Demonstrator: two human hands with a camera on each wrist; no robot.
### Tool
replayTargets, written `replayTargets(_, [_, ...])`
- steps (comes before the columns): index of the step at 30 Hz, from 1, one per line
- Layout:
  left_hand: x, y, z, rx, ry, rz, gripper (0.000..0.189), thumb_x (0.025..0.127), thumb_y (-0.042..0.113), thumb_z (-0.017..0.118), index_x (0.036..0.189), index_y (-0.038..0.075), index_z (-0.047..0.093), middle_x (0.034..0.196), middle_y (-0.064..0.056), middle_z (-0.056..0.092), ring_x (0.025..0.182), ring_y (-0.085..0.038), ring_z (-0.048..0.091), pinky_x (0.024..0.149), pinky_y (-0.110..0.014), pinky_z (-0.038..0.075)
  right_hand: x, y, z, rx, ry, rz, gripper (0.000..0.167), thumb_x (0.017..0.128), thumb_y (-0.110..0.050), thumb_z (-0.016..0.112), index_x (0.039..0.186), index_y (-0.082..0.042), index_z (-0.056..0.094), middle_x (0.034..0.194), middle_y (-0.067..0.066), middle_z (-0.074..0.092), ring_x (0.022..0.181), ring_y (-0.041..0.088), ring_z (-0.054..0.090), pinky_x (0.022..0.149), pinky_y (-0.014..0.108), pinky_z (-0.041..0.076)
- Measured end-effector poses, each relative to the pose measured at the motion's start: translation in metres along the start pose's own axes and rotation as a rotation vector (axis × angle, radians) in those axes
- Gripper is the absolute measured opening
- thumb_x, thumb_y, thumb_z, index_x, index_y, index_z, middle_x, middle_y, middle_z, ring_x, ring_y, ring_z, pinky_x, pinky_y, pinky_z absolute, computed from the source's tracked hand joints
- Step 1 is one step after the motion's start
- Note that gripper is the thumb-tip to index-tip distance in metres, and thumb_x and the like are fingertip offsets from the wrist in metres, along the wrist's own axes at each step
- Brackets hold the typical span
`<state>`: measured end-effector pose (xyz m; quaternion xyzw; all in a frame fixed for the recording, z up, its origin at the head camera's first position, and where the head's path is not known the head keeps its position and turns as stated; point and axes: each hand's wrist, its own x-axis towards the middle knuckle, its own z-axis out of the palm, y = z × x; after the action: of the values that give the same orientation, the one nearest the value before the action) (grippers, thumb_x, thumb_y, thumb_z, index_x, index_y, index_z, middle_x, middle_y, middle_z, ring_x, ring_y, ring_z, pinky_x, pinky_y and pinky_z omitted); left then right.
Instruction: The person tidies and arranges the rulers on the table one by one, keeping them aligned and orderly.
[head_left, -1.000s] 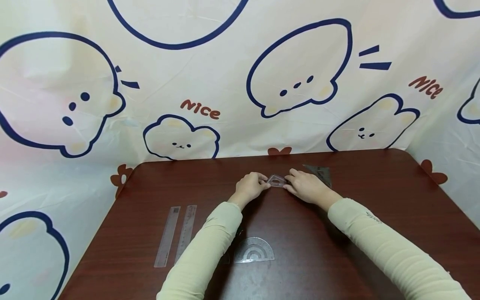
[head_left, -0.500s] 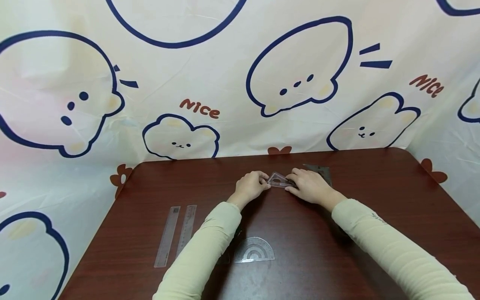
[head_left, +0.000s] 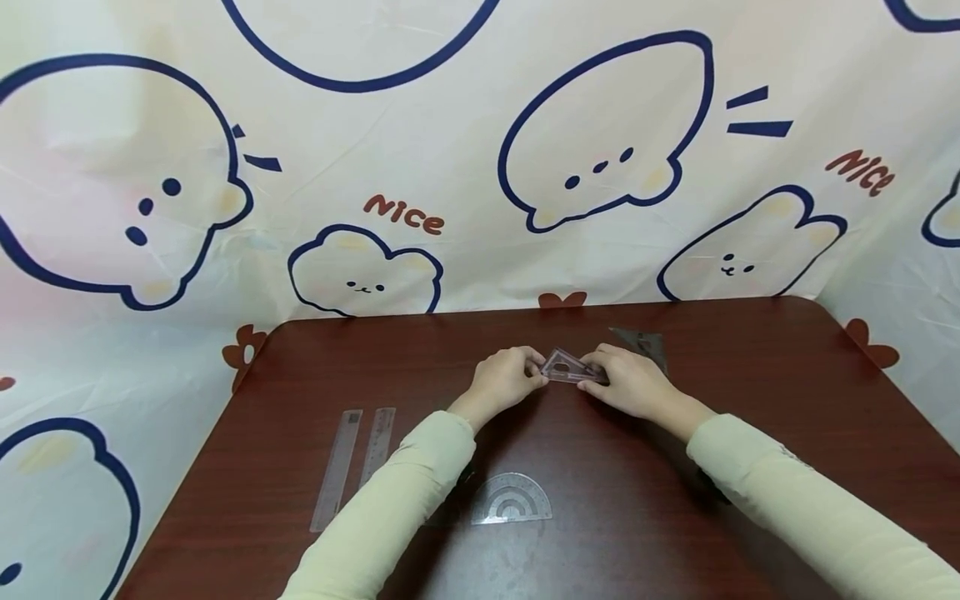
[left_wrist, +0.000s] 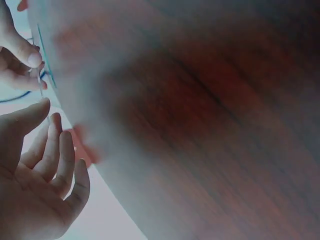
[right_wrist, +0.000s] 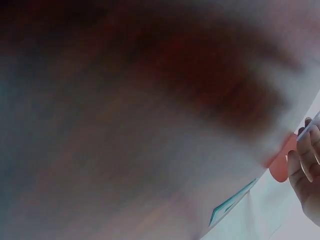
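Observation:
A clear plastic set square (head_left: 567,367) with a cut-out in its middle is held between both hands over the far middle of the table. My left hand (head_left: 506,377) pinches its left end; in the left wrist view, the thumb and forefinger of the left hand (left_wrist: 42,165) meet at its thin edge. My right hand (head_left: 628,380) grips the right end, covering that corner. Only part of the right hand (right_wrist: 307,165) shows in the right wrist view, the clear edge at its fingertips. Behind it lies a darker set square (head_left: 647,342), partly hidden by the hand.
Two clear straight rulers, the outer ruler (head_left: 337,471) and the inner ruler (head_left: 378,437), lie left of the left sleeve, which partly covers them. A clear protractor (head_left: 512,500) lies between the forearms. A patterned cloth (head_left: 465,167) hangs behind the brown table (head_left: 600,517).
Both hands have drawn slightly nearer and to the right with the clear set square. The right hand has shifted further right, and more of the set square shows between the hands.

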<state>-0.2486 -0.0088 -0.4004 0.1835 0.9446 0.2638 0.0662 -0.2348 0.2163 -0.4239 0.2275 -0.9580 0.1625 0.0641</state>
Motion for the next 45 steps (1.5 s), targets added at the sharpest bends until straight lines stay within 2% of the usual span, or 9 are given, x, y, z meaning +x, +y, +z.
replayTargets(5, [-0.008, 0.006, 0.0, 0.054, 0.032, 0.042, 0.026, 0.092, 0.029, 0.073, 0.115, 0.017, 0.071, 0.085, 0.013, 0.066, 0.073, -0.008, 0.057, 0.067, -0.032, 0.045, -0.008, -0.002, -0.005, 0.019, 0.024, -0.009, 0.035, 0.088, -0.031, 0.077, 0.115, -0.009, 0.072, 0.089, -0.003, 0.059, 0.063, 0.008, 0.046, 0.054, 0.027, 0.04])
replayTargets(11, [-0.02, 0.012, 0.001, 0.075, 0.064, 0.099, 0.023, 0.089, 0.027, 0.076, 0.11, 0.016, 0.073, 0.079, 0.015, 0.066, 0.069, -0.005, 0.056, 0.065, -0.03, 0.046, -0.019, -0.007, -0.011, 0.031, 0.049, -0.036, 0.037, 0.086, -0.031, 0.079, 0.115, -0.01, 0.072, 0.093, -0.004, 0.061, 0.066, 0.007, 0.048, 0.056, 0.027, 0.041])
replayTargets(26, [-0.061, 0.03, -0.007, 0.144, 0.069, 0.218, 0.023, 0.085, 0.03, 0.08, 0.105, 0.018, 0.075, 0.079, 0.018, 0.069, 0.074, 0.0, 0.06, 0.065, -0.025, 0.048, -0.062, -0.028, -0.027, 0.066, 0.053, -0.056, 0.034, 0.084, -0.028, 0.081, 0.114, -0.014, 0.072, 0.092, -0.011, 0.058, 0.064, 0.002, 0.046, 0.056, 0.023, 0.04])
replayTargets(34, [-0.075, 0.039, 0.0, 0.167, 0.127, 0.3, 0.019, 0.085, 0.03, 0.08, 0.101, 0.02, 0.076, 0.077, 0.019, 0.067, 0.073, 0.0, 0.059, 0.068, -0.025, 0.047, -0.08, -0.028, -0.03, 0.057, 0.086, -0.083, 0.035, 0.082, -0.028, 0.082, 0.113, -0.015, 0.07, 0.094, -0.013, 0.058, 0.07, 0.0, 0.05, 0.06, 0.024, 0.044])
replayTargets(40, [-0.085, 0.039, 0.008, 0.197, 0.16, 0.377, 0.024, 0.084, 0.031, 0.081, 0.104, 0.019, 0.076, 0.082, 0.017, 0.068, 0.075, -0.001, 0.058, 0.069, -0.023, 0.046, -0.091, -0.03, -0.033, 0.054, 0.084, -0.099, 0.035, 0.082, -0.028, 0.083, 0.112, -0.017, 0.07, 0.093, -0.015, 0.057, 0.068, -0.001, 0.047, 0.059, 0.022, 0.042])
replayTargets(45, [-0.093, 0.04, 0.01, 0.17, 0.171, 0.38, 0.027, 0.083, 0.032, 0.082, 0.106, 0.019, 0.076, 0.082, 0.02, 0.068, 0.073, 0.001, 0.056, 0.068, -0.021, 0.044, -0.1, -0.034, -0.035, 0.06, 0.088, -0.099, 0.034, 0.081, -0.028, 0.083, 0.112, -0.019, 0.071, 0.094, -0.017, 0.057, 0.067, -0.003, 0.045, 0.058, 0.021, 0.04])
